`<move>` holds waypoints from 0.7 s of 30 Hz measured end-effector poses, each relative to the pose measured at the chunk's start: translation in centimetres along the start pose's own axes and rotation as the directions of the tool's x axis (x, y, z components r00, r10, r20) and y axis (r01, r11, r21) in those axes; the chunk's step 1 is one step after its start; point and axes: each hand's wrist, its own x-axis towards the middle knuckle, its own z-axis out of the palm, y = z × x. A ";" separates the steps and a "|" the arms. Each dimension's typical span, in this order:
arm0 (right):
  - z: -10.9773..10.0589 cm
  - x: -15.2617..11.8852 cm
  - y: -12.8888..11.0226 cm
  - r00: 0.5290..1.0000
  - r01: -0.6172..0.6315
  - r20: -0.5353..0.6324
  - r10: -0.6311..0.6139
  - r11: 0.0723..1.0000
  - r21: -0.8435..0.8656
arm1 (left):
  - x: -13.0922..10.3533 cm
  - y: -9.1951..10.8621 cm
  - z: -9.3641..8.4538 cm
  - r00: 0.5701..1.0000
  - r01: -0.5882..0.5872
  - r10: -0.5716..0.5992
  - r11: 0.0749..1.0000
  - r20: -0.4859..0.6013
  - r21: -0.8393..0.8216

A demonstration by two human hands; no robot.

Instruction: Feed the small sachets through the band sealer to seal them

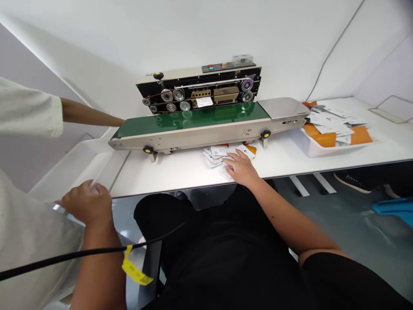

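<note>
My left hand (88,201) is closed on the near rim of a white translucent bin (69,165) at the left. Over a loose pile of small white packets (213,156) on the white table, my right hand (241,168) rests with its fingers spread, touching them. An orange-and-white packet (247,150) lies just beyond those fingers. Behind the pile stands a sealing machine (206,88) with a green conveyor belt (193,118). One white packet (204,102) is upright against the machine's sealing section.
A clear bin (318,150) full of white and orange packets stands right of the conveyor. Another person's arm (92,114) reaches behind the belt's left end. A black cable with a yellow tag (137,272) crosses the lower left.
</note>
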 end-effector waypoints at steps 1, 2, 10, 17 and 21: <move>0.0 -0.1 0.0 1.000 -0.001 0.001 0.001 1.000 -0.002 | 0.2 -0.4 0.4 0.998 -0.047 0.049 0.998 -0.050 0.041; 0.0 -0.1 0.0 1.000 -0.001 -0.001 0.001 1.000 -0.003 | 0.2 -0.6 0.8 0.993 -0.075 0.081 0.995 -0.083 0.065; 0.1 -0.1 0.0 1.000 0.006 -0.007 -0.006 1.000 -0.018 | -0.5 3.8 2.7 0.982 -0.170 0.171 0.985 -0.080 0.019; -0.3 -0.1 -0.2 1.000 -0.003 -0.017 0.002 1.000 -0.012 | -2.6 6.7 1.6 0.982 -0.141 0.143 0.990 -0.122 0.024; -0.3 -0.1 -0.1 1.000 -0.006 -0.026 0.006 1.000 0.000 | -3.6 7.1 1.2 0.970 -0.200 0.203 0.979 -0.131 0.036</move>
